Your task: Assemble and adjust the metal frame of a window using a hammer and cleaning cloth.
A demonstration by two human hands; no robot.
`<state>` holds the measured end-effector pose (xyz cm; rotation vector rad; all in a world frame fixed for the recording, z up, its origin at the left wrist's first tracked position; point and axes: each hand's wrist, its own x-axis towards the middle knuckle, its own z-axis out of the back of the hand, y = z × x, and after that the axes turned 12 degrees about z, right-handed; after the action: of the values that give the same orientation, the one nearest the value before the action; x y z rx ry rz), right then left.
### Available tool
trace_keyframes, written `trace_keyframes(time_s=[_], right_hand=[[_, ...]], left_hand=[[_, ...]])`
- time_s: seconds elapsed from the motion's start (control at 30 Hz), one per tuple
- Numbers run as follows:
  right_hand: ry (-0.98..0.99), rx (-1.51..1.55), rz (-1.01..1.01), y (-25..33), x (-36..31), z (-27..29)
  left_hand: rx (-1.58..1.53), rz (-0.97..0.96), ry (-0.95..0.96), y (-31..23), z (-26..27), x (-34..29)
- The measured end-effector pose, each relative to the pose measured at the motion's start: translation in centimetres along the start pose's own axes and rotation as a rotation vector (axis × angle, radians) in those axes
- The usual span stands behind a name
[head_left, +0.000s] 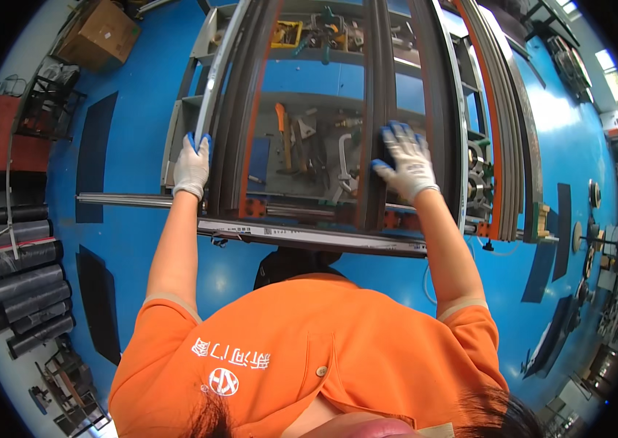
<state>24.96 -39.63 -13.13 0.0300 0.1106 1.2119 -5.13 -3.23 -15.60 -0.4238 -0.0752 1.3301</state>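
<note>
Both arms extended forward from short orange sleeves, forearms bare, hands in white knit gloves with blue fingertips. Left hand [192, 165] raised at the left edge of a large dark aluminium window frame with orange strips [309, 235], fingers curled over the outer left rail, grip closed on that rail, thumb side not visible. Right hand [407, 162] laid flat against the dark central upright bar [378, 117] of the same frame, fingers spread and pointing up and left, palm pressing, grip open with nothing enclosed. Frame standing in front of the torso, bottom rail running horizontally just above the orange shirt [309, 350], resting against a grey metal worktop with shelves [181, 124]. Counted on the worktop shelf behind the frame: one orange-handled tool [282, 124] and several grey metal hand tools beside it, exact number not readable. Further frame profiles stacked leaning at the right [509, 131], count unclear. At far left on the blue floor [133, 146], seven dark rolled cylinders [24, 285] lying side by side. One brown cardboard box [97, 33] at upper left.
</note>
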Motion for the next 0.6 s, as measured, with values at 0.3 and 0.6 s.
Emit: trace_keyframes(time_s=[0.3,0.6], right_hand=[[0.046,-0.004,-0.501,0.4,4.1,-0.6],[-0.008,0.198,0.311,11.2,-1.0,-0.8]], left_hand=[[0.025,-0.011,-0.063,0.0,-0.8,0.5],[0.018,-0.008,0.016,-0.4,-0.4,-0.3]])
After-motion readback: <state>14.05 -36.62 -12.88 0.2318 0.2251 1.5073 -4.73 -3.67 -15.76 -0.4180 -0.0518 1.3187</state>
